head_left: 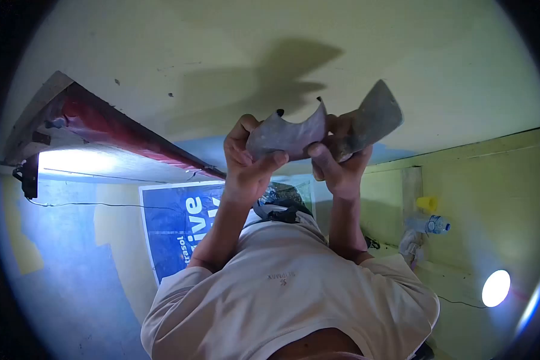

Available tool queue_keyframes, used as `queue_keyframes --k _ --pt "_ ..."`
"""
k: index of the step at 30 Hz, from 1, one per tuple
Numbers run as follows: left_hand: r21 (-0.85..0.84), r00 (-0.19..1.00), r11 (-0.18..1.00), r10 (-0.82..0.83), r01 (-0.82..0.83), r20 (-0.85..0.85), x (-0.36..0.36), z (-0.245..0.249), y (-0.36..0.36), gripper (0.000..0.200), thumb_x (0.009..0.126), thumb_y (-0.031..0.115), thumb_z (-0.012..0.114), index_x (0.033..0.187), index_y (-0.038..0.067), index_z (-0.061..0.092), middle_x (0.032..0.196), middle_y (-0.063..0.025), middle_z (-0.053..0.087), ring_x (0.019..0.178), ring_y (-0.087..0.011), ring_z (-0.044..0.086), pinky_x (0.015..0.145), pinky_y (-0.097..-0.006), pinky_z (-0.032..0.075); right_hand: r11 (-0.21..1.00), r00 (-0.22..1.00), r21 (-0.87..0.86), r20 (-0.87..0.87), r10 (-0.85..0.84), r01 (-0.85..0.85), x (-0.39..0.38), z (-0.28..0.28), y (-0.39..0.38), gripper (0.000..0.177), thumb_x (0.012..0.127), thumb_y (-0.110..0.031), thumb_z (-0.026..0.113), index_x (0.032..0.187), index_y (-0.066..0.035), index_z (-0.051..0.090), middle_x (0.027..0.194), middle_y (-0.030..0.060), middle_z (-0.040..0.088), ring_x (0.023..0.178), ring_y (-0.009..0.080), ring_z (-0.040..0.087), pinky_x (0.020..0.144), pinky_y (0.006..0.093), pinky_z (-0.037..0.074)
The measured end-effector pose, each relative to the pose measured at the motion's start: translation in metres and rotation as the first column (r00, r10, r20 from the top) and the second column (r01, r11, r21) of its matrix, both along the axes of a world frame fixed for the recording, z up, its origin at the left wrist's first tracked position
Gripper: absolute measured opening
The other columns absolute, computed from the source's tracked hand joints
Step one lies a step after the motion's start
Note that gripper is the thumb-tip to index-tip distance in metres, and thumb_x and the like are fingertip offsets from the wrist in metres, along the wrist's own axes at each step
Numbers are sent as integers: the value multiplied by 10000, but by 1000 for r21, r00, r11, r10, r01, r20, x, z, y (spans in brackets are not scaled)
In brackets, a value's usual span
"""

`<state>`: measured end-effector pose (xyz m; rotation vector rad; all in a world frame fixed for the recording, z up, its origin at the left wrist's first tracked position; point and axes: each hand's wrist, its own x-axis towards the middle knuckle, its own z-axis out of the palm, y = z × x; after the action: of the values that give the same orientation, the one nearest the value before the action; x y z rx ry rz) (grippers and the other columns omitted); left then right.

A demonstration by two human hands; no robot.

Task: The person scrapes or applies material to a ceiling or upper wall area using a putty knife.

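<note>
My left hand (249,156) is closed on a thin grey curved piece (291,135), its thumb pressed on the near face. The piece has a scooped edge with two dark tips. My right hand (344,159) is closed on a flat grey blade (380,114) that flares outward, like a putty knife; its handle end is hidden in the fingers. The right thumb touches or nearly touches the curved piece's right end. Both hands are raised close together before a pale painted surface (222,78), which carries their shadow.
A red-covered beam (114,132) slants along the left, with a bright light beneath and a cable hanging. A blue printed banner (174,222) lies behind my left arm. To the right are a yellow object (426,203), a plastic bottle (436,224) and a lit round lamp (496,288).
</note>
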<state>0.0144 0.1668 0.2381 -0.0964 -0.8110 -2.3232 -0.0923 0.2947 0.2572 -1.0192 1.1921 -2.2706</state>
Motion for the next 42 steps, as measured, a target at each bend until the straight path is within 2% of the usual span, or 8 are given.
queue_keyframes --k 6,10,16,21,24,26,30,42 --pt "-437 996 899 40 -2 77 17 25 -50 377 837 -32 776 1187 -93 648 1002 -131 738 909 -141 715 772 -279 603 962 957 96 -167 -237 255 -4 8 -1 425 755 24 890 982 -43 537 847 40 603 725 81 579 591 233 466" --pt "-738 904 634 420 -231 78 17 47 -53 394 767 -60 839 1129 -57 683 938 -95 737 843 -135 712 759 -271 609 889 877 40 -192 -441 456 -6 11 -9 428 739 19 900 955 -69 540 755 -4 578 648 57 507 556 228 398" --pt "-773 552 162 787 -614 -274 -21 44 -34 388 742 -114 842 1098 -32 715 867 -102 748 796 -138 736 731 -245 630 635 567 -15 -433 -700 772 -12 12 -25 421 743 16 891 946 -86 536 722 -11 568 636 57 508 566 227 409" --pt "-763 472 122 843 -635 -258 -34 41 -28 368 730 -107 852 1064 -25 722 842 -98 745 791 -136 734 735 -258 639 512 339 -149 -591 -732 846 -32 5 -20 282 891 -103 805 1015 -23 564 675 20 564 573 78 526 515 226 409" --pt "-779 456 112 857 -617 -238 -30 45 -28 361 725 -100 860 1049 -16 724 827 -92 743 770 -121 723 713 -249 629 868 860 -16 -128 -494 496 -1 9 5 258 1001 -167 643 1112 63 610 660 38 587 501 86 524 463 240 401" --pt "-791 443 93 864 -604 -237 -29 46 -27 359 723 -90 869 1041 -7 726 816 -84 741 748 -107 711 687 -238 615 981 978 72 -122 -172 182 11 1 13 444 1059 -329 560 1154 100 625 629 53 580 461 99 541 439 239 415" --pt "-794 419 70 875 -604 -242 -26 48 -28 372 723 -70 884 1051 7 728 802 -69 736 718 -88 687 653 -220 579 952 987 261 15 161 -160 22 -21 10 457 1101 -310 464 1060 97 666 538 39 523 420 87 529 440 261 446" --pt "-753 416 115 882 -647 -223 -32 45 -29 328 721 -43 880 1010 22 739 732 -56 731 639 -71 674 617 -191 530 927 947 253 238 217 -276 14 -11 -7 547 1113 -380 411 1115 113 649 515 26 475 360 92 473 348 250 384"
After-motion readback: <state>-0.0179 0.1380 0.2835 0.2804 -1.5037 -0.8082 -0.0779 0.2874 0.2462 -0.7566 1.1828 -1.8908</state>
